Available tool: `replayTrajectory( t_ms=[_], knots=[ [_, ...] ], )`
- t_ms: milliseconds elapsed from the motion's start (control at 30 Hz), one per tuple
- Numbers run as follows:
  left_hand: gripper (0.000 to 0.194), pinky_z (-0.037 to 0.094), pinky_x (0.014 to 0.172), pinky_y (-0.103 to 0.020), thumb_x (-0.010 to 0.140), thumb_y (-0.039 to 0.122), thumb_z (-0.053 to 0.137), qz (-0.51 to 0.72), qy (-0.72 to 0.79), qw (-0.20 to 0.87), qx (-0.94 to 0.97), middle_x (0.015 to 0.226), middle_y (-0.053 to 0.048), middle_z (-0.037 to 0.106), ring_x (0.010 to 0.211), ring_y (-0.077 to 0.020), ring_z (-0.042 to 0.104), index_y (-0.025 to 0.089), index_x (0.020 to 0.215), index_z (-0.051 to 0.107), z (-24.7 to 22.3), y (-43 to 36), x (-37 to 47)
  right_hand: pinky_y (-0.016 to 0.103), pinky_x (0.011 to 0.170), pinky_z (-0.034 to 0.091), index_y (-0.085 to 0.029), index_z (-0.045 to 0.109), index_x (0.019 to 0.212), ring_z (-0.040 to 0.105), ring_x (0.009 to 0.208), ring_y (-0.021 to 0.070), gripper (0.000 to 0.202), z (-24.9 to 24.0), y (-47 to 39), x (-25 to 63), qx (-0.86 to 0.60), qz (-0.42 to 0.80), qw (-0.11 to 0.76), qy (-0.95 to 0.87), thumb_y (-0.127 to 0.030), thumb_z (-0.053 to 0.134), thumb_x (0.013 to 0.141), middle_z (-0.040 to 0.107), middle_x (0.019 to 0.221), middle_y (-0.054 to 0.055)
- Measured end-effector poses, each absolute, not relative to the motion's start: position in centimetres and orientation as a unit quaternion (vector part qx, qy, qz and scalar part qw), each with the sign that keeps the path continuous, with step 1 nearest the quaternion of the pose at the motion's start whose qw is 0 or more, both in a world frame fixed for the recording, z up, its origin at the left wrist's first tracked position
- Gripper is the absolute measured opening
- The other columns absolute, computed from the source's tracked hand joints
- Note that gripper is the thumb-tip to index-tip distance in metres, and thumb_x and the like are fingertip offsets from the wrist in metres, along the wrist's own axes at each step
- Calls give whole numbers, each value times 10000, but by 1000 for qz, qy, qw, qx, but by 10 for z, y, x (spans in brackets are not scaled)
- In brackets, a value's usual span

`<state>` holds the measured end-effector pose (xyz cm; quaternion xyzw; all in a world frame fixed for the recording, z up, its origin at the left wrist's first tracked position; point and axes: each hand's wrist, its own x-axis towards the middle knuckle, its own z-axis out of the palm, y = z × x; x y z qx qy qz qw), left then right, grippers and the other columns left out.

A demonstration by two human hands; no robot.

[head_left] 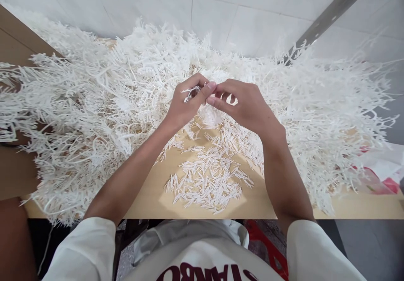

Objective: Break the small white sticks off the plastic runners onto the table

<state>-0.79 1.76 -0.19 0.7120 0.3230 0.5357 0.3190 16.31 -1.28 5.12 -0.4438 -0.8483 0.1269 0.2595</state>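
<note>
My left hand is closed in a pinch on a white branching plastic sprig, whose thin tips stick out beside the thumb. Against its fingertips meets my right hand, thumb and forefinger pinched together; whatever lies between them is too small to make out. Beneath both hands, short white stick-like pieces lie scattered on the tan tabletop. A large heap of white branching plastic sprigs surrounds the hands on the left, at the back and on the right.
A pale tiled wall stands behind the heap, with a slotted metal post at the right. Brown cardboard rises at the left. A white and pink plastic bag lies at the right end of the table.
</note>
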Motion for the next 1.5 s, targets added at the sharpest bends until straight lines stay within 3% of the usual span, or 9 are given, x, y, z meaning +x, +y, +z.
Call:
replayTrajectory(
  t_ms=[100,267,433,567,833,1367,1500],
  knots=[
    [357,389,511,-222,898,520,485,522,322,305,729,617,31,522,550,-63,481,206,734,529,0,16,-8,263,651,359,-190,594,761,474,645,96,252,48,-13,158,-451,128,268,-842,-389,520,897,576,703,-7],
    [361,384,510,-215,895,516,492,502,330,297,742,622,25,541,551,-63,465,198,726,526,-1,17,-9,259,597,280,-196,522,739,363,550,70,186,48,-14,157,-470,150,219,-842,-283,462,892,469,601,-43],
    [374,370,502,-217,901,527,470,492,325,269,761,600,28,522,527,-61,439,197,732,521,-4,15,-10,281,592,207,-197,487,695,271,516,77,158,58,-28,149,-499,67,152,-851,-197,429,842,361,538,-43],
    [350,368,523,-222,948,468,402,456,292,183,821,609,28,529,530,-62,446,192,772,526,-5,12,-10,290,592,175,-196,443,653,225,513,81,133,65,-36,147,-519,56,100,-847,-173,438,784,322,508,-44],
    [203,377,582,-242,958,284,406,484,299,14,822,695,-1,581,620,-83,523,192,814,516,-22,13,-5,287,579,203,-194,388,607,248,521,84,157,60,-31,154,-556,99,115,-817,-184,489,727,345,514,-40],
    [272,387,574,-242,951,364,427,526,286,72,798,641,12,542,564,-74,482,201,753,518,-6,-2,-1,302,593,278,-200,394,567,315,536,89,229,77,-33,165,-461,183,114,-861,-191,542,741,334,505,-44],
    [306,394,564,-245,950,426,420,535,327,175,759,628,20,524,546,-71,482,210,764,531,-4,-2,1,278,558,297,-199,455,589,335,533,76,165,69,-25,167,-465,215,192,-837,-171,534,732,392,532,-46]
  ],
)
